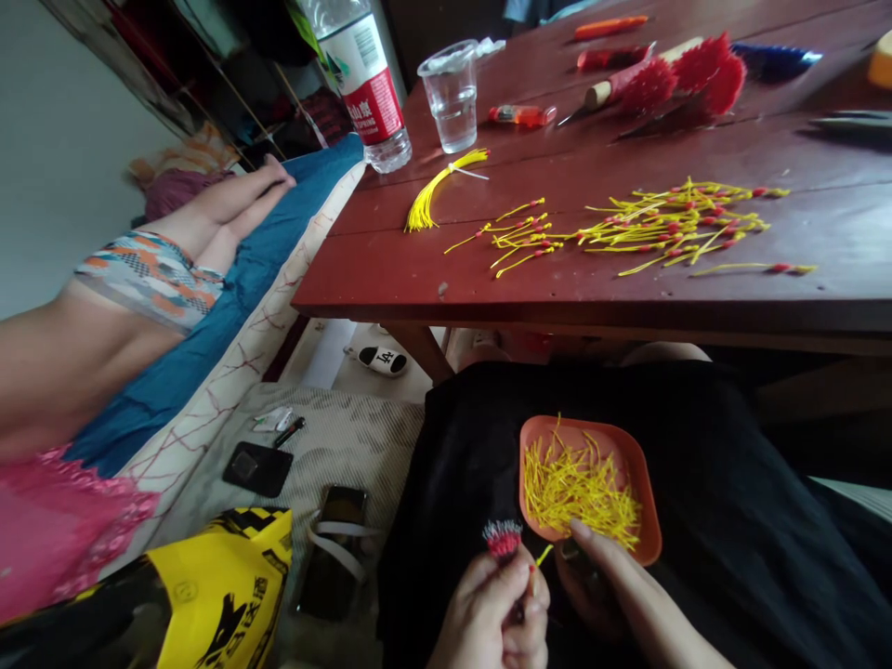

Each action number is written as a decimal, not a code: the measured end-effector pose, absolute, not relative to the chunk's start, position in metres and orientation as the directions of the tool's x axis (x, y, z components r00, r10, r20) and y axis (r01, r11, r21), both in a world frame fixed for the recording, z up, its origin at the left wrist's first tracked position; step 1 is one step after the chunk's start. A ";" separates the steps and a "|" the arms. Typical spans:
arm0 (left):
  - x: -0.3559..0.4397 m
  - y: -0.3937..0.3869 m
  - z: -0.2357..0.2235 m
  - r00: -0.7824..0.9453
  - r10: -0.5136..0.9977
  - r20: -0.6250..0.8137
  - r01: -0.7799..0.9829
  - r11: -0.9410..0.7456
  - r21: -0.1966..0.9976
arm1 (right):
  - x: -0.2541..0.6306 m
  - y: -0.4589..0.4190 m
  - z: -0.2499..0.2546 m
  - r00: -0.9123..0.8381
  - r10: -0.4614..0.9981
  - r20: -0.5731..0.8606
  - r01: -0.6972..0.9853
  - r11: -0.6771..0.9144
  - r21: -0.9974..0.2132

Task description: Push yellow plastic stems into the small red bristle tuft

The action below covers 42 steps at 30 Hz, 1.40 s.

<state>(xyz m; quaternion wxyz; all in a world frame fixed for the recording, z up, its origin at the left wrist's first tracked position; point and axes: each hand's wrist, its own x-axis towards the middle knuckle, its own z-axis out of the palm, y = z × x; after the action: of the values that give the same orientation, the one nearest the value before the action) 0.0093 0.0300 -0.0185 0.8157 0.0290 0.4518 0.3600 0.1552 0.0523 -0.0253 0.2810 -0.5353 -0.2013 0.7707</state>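
My left hand (491, 609) is closed low in the view. Above its fingers sticks out a red bundle with pale, bristly tips (503, 539). A short yellow cord (544, 556) with a bit of red pokes out by the same fingertips. My right hand (617, 581) is curled at the near rim of an orange tray (651, 520), thumb towards the tray. Something dark shows under that thumb, too shadowed to name. Many short yellow cords (582, 488) lie tangled in the tray, which rests on black cloth (466, 446) over my lap.
On the red-brown table (390, 269) lie yellow cords with red knots (675, 223), a tied yellow tassel (439, 195), red bristly bundles (697, 79), a plastic cup (452, 111) and a bottle (369, 93). A person (167, 251) lies on the bed at left. A phone (334, 557) is beside me.
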 end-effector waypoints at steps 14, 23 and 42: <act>0.012 0.041 -0.016 0.435 0.560 -0.705 -0.552 0.785 0.283 | 0.151 0.048 -0.028 -0.221 0.588 -0.778 -0.405 -0.781 -0.475; 0.011 0.039 -0.018 0.422 0.536 -0.731 -0.568 0.785 0.248 | 0.153 0.050 -0.026 -0.223 0.590 -0.776 -0.306 -0.798 -0.519; 0.010 0.038 -0.020 0.429 0.539 -0.725 -0.584 0.778 0.232 | 0.149 0.047 -0.037 -0.208 0.618 -0.758 -0.251 -0.783 -0.569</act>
<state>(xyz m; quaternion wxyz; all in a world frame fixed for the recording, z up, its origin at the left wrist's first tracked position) 0.0104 0.0379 -0.0201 0.8449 -0.0271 0.4184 0.3323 0.1486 0.0467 -0.0368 0.2859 -0.5605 -0.1638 0.7598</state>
